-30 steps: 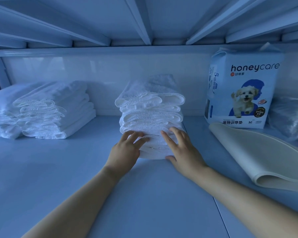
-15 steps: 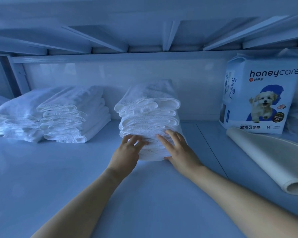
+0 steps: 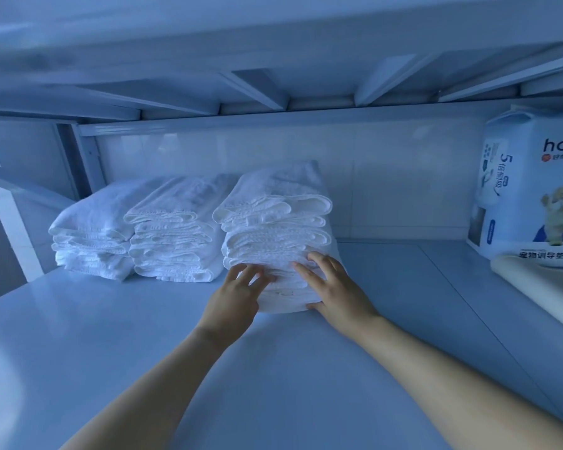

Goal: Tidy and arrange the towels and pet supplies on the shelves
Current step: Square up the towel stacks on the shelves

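A tall stack of folded white towels [image 3: 273, 228] stands on the pale shelf [image 3: 111, 336]. My left hand [image 3: 234, 297] and my right hand [image 3: 335, 287] press flat against the stack's lower front, fingers straight and spread. The stack now sits right beside a second towel stack [image 3: 173, 235], which adjoins a third stack [image 3: 91, 235] at the far left. A honeycare pet pad pack [image 3: 533, 196] with a puppy picture stands upright at the right edge.
A rolled pale mat [image 3: 540, 287] lies in front of the pet pad pack. The upper shelf's ribbed underside [image 3: 273, 76] hangs low above. A metal upright [image 3: 85, 157] frames the left side. The wall closes the back.
Both hands have slid the tall towel stack leftward along the shelf until it sits against the other two stacks. My view has turned left, cutting off most of the pad pack.
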Motion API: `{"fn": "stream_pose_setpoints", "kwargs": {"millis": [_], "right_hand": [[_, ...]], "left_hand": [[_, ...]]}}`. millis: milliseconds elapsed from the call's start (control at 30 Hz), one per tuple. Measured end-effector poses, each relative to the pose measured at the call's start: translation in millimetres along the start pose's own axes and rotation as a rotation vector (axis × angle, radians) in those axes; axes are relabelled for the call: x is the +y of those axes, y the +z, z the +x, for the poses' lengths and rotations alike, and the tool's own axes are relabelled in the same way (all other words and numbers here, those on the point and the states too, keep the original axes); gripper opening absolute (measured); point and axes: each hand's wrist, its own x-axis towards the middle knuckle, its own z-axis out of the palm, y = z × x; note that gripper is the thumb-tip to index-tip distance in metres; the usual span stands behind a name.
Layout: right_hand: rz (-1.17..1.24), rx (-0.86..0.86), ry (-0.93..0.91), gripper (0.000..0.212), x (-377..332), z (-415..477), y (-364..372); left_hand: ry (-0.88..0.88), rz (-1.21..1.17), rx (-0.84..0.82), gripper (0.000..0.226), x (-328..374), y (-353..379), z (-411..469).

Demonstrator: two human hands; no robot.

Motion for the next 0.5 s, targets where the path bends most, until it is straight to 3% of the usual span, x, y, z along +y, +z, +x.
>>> {"fn": "stream_pose_setpoints", "kwargs": {"millis": [500], "right_hand": [[-0.072, -0.028, 0.123, 0.082, -21, 47, 28]], "left_hand": [[0.126, 0.11, 0.125, 0.079, -53, 11, 18]]}}
